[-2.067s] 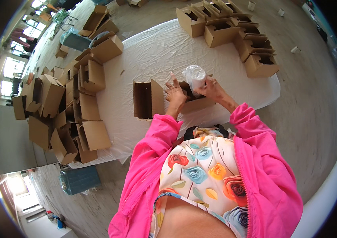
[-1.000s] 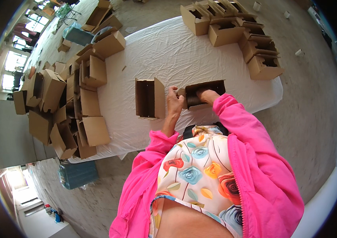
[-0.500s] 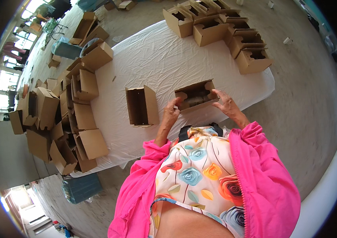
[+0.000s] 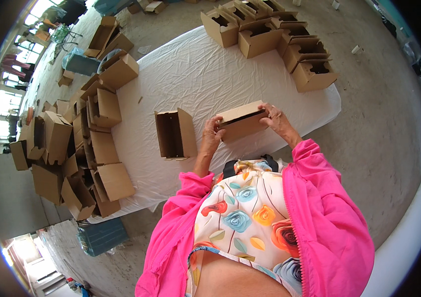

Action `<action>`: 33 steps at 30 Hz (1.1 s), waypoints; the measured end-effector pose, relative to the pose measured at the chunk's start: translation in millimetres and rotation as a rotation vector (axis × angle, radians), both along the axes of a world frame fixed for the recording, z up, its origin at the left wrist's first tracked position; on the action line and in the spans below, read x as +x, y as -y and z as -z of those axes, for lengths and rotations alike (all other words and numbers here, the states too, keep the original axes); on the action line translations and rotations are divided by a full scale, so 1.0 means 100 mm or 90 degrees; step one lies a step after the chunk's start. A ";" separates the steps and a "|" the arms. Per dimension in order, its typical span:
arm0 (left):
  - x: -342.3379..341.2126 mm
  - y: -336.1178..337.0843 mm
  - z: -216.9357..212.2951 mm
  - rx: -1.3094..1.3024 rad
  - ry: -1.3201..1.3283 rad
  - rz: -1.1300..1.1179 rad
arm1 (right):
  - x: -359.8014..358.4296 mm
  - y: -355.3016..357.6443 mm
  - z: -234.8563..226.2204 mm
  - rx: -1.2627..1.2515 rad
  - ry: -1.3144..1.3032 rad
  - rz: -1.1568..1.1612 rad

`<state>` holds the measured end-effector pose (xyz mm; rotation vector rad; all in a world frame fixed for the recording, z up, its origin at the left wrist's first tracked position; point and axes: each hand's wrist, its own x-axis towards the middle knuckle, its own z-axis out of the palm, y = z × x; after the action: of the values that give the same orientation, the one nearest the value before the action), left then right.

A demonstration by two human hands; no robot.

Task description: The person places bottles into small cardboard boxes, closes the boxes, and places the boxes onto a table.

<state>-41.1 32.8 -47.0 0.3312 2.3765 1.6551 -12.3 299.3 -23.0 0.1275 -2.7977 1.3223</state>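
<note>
A small brown cardboard box (image 4: 244, 128) stands on the white-covered table just in front of me. A pale panel (image 4: 240, 112) lies across most of its top, and a dark slit shows between that panel and the near wall. My left hand (image 4: 211, 132) holds the box's left end, fingers bent against the upper corner. My right hand (image 4: 276, 119) grips the right end, its fingertips on the panel's corner and the thumb lower down. The box's inside is hidden. To the left of my left hand stands a second cardboard box (image 4: 186, 133), open at the top.
Several open boxes (image 4: 113, 180) crowd the table's left end, some stacked askew. Rows of boxes (image 4: 314, 78) stand at the far right corner. White wrinkled sheeting (image 4: 180, 74) covers the table. A blue-green wrapped block (image 4: 102, 236) lies on the floor at the lower left.
The box between my hands showed an open top before; now a panel covers most of it. Both hands have closed in on its ends. The second box stays in place.
</note>
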 end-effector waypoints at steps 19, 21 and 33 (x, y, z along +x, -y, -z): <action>-0.35 -0.74 -0.02 0.201 0.358 -0.138 | -0.48 -0.39 -0.05 -0.258 0.085 0.137; -0.49 -1.10 -0.04 0.247 0.363 -0.159 | -0.76 -0.68 -0.20 -0.190 0.083 0.144; -1.72 -2.15 0.30 0.127 0.141 -0.063 | -1.65 -1.33 0.06 0.013 -0.025 0.244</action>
<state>-213.3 247.5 -76.6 0.0589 2.1031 1.8711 -177.1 432.2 -28.7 -0.3600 -2.6245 1.1821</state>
